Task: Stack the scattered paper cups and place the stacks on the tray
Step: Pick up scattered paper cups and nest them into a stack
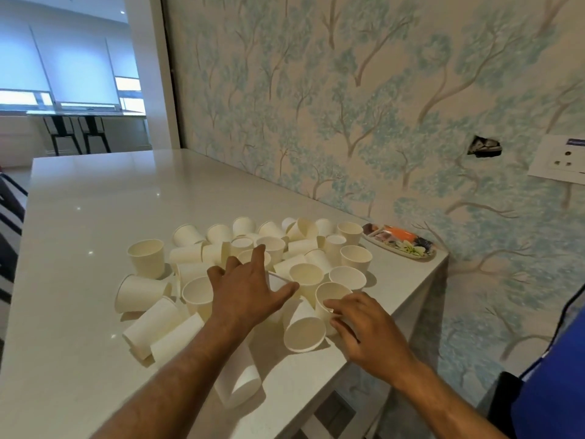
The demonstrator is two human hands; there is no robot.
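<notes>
Several white paper cups (146, 257) lie scattered on the white counter (95, 201), some upright, some on their sides. My left hand (245, 288) hovers over the middle of the pile with fingers spread, holding nothing. My right hand (361, 327) rests at the pile's right side, its fingers touching an upright cup (330, 294) and a tipped cup (304, 332); no firm grip shows. A small patterned oval tray (400, 243) sits at the counter's far right corner against the wall.
The wallpapered wall (348, 106) runs along the counter's right side. The counter's right edge drops off just beside my right hand. A switch plate (560, 163) is on the wall. Two stools (76, 131) stand in the far room.
</notes>
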